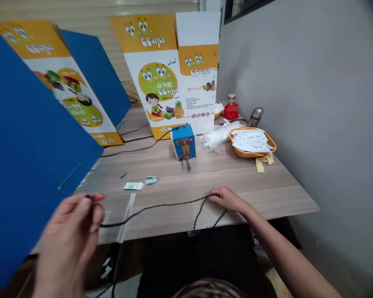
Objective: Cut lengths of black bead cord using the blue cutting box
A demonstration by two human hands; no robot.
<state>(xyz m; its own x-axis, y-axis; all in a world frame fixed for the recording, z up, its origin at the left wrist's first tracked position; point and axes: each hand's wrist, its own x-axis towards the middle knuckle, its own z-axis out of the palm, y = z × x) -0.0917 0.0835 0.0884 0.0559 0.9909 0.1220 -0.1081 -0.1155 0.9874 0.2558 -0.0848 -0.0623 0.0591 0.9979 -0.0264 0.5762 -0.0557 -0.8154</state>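
while the left hand (70, 231) curls nearly shut on one end of a black beaded cord (161, 205), the right hand (226, 199) lies half open across the beads near the table's edge, showing no firm grip. farther along the wood-laminate table (224, 182) sit a small blue box (183, 141) and, to the right, an orange basket (236, 150) of papers.

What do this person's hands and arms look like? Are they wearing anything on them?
Both hands are bare, with no gloves. The left hand is blurred, so fine details there are hard to tell. The right hand shows no ring or bracelet, and the right forearm is bare, with no sleeve, cables or markings in view.
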